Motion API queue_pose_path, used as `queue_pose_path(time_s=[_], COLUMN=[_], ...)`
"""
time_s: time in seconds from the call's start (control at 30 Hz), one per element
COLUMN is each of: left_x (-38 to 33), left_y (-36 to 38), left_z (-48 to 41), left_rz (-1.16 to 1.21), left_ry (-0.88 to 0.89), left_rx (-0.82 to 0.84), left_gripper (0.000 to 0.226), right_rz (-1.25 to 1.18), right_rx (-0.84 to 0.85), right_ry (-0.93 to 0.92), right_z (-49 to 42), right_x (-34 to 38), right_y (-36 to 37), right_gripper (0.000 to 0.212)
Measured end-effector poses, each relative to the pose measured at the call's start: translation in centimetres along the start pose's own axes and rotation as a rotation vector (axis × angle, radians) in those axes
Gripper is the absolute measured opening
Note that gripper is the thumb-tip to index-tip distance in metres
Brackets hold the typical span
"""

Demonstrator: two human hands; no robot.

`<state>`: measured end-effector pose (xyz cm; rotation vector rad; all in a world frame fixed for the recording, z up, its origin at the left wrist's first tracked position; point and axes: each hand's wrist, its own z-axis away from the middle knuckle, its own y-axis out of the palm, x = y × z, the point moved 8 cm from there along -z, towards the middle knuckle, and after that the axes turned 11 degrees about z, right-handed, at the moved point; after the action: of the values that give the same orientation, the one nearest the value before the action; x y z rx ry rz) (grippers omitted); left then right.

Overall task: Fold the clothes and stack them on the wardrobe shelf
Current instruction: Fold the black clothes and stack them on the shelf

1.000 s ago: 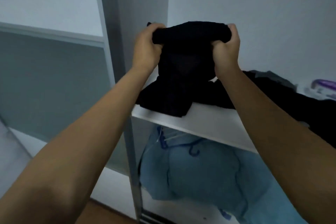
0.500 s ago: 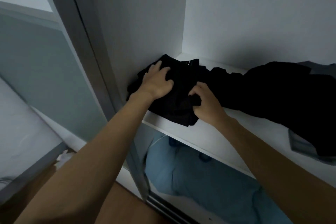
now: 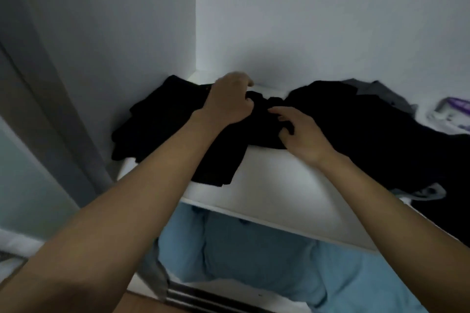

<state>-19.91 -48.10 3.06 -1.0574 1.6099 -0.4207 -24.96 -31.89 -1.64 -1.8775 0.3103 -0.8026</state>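
Observation:
A stack of folded black clothes (image 3: 157, 129) lies in the left corner of the white wardrobe shelf (image 3: 279, 185). My left hand (image 3: 229, 103) rests on the stack's far right side with its fingers curled into the black fabric. My right hand (image 3: 301, 136) sits just to its right, thumb and curled fingers pinching the dark cloth at the stack's edge. A loose heap of black clothes (image 3: 368, 132) spreads over the right half of the shelf, touching the stack. Which black piece each hand grips is hard to tell.
A grey garment (image 3: 381, 91) lies behind the loose heap, and a purple and white object (image 3: 452, 109) sits at the far right. Light blue fabric (image 3: 254, 262) fills the space under the shelf. The wardrobe's side wall and sliding door frame (image 3: 50, 114) rise at left.
A second ago both hands held a rolled black garment up above the shelf. They laid it on the left stack, then shifted right and further back over the black cloth.

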Motion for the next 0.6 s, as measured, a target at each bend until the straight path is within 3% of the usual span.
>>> queue_pose_path(time_s=[0.07,0.17,0.27,0.37,0.5,0.6], left_x=[-2.3,-3.2,-2.5,-2.6,-3.0,-3.6], left_y=[3.6,10.1,14.9,17.0,17.4,17.2], left_z=[-1.3,-2.7,-3.4,-3.9,-4.8,-4.9], left_rz=[0.037,0.013,-0.068,-0.239,-0.225,-0.105], left_ry=[0.046,0.022,-0.038,-0.012,0.011,-0.003], left_rx=[0.158,0.47,0.617,0.635,0.592,0.521], left_gripper=[0.052,0.065,0.082,0.07,0.027,0.045], right_rz=[0.215,0.423,0.428,0.538,0.309,-0.164], right_rx=[-0.003,0.157,0.002,-0.074,-0.261,-0.597], right_ry=[0.229,0.557,0.574,0.498,0.583,0.683], right_z=[0.4,3.4,4.7,4.4,5.1,6.8], right_x=[-5.2,-12.2,-14.2,-13.8,-15.0,-16.0], right_y=[-2.2,-3.2,-4.3,-5.0,-7.7,-11.3], right_gripper=[0.06,0.072,0.04,0.016,0.012,0.014])
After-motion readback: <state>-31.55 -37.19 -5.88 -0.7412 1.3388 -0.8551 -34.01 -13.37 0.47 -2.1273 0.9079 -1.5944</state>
